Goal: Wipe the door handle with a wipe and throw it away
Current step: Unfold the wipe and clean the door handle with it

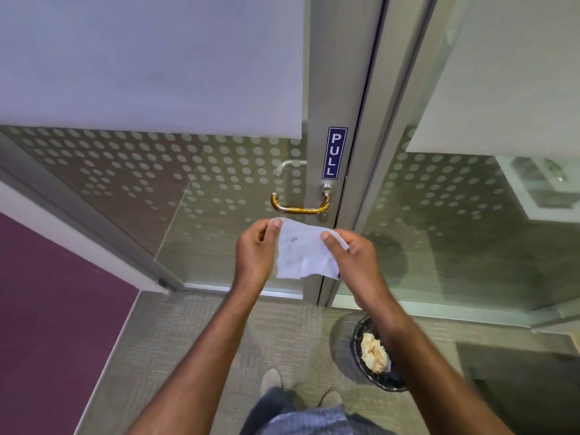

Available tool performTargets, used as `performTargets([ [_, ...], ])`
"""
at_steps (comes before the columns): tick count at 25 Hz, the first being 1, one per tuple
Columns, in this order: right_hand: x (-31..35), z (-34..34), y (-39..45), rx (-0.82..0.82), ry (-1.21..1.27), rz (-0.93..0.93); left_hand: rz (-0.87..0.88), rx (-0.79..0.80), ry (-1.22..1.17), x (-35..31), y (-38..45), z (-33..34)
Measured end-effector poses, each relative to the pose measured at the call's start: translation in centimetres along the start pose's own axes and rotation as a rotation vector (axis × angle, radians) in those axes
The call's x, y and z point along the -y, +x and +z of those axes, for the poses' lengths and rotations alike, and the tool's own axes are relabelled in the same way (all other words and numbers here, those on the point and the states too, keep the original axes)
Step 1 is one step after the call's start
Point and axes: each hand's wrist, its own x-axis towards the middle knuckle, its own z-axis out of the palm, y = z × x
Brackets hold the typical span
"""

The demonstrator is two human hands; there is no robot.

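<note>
Both forearms reach forward from the bottom of the view, above blue-grey trousers and two light shoes (272, 379) on the grey carpet (188, 340). Between them the left hand (255, 249) and right hand (350, 255) stretch a white wipe (299, 251) flat, each pinching one upper corner between thumb and fingers; the sheet hangs with its long axis running left to right, its lower edge loose and ragged, and faint dark smudges show near its middle. Just above the wipe, not touching it, is the door handle (299, 207), a metal lever whose bar lies horizontally, pointing left from its pivot on the door's metal frame (320, 89) and coated in an orange-brown smear. Above the pivot a blue vertical label (335, 152) reads "PULL" in white letters. The glass door (157, 171) carries rows of frosted dots. Down to the right, on the floor beside the right forearm, a black bin (375, 376) holds crumpled, stained paper (373, 351).
</note>
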Motion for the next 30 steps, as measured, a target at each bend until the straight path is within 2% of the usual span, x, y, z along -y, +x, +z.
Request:
performTargets([
  [3,0.6,1.2,3.0,0.002,-0.198,-0.037,-0.018,-0.063,-0.04,0.3,3.7,-1.2],
  [6,1.3,2.4,5.5,-0.079,-0.379,-0.099,-0.032,-0.096,-0.048,0.3,7.1,-1.6],
  [10,1.9,3.8,8.5,-0.251,-0.604,-0.169,-0.04,-0.04,-0.008,0.7,11.1,-1.3],
  [16,1.8,5.4,9.7,-0.396,-0.863,-0.088,-0.14,-0.009,-0.036,3.0,13.0,-0.5],
  [19,1.1,6.1,8.6,-0.501,-1.025,-0.236,-0.179,0.049,-0.096,4.0,12.7,-0.5],
  [20,0.8,7.0,8.1,-0.491,-1.074,-0.319,-0.186,0.063,-0.109,4.2,12.6,-0.6],
  [22,0.5,9.5,7.9,-0.361,-1.135,-0.409,-0.187,0.071,-0.113,4.2,12.3,-0.7],
  [27,0.2,13.5,10.1,-0.175,-1.409,-0.231,-0.102,0.015,0.01,3.9,12.0,-2.1],
  [30,0.4,13.3,11.2,-0.125,-1.47,-0.221,0.097,-0.004,0.157,2.4,12.2,-3.5],
])
